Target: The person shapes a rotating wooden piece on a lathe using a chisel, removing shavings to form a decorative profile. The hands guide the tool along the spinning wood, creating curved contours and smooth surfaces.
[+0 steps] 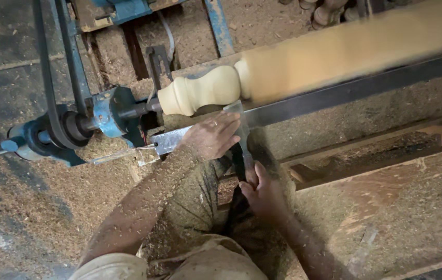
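Observation:
A pale wooden spindle (304, 62) spins on a lathe, blurred along its right part, with a rounded turned shape at its left end (200, 91). A flat metal chisel (237, 136) leans on the dark steel tool rest (355, 88), its tip at the wood just right of the rounded shape. My left hand (211, 136) presses down on the blade at the rest. My right hand (265, 192) grips the chisel's dark handle lower down. Sawdust covers both forearms.
The blue lathe headstock (114, 114) with a black drive belt (50, 78) and pulley sits at left. Sawdust lies thick over the floor and frame. A wooden board (387, 150) runs below the rest at right. More turned pieces (330, 10) lie at top.

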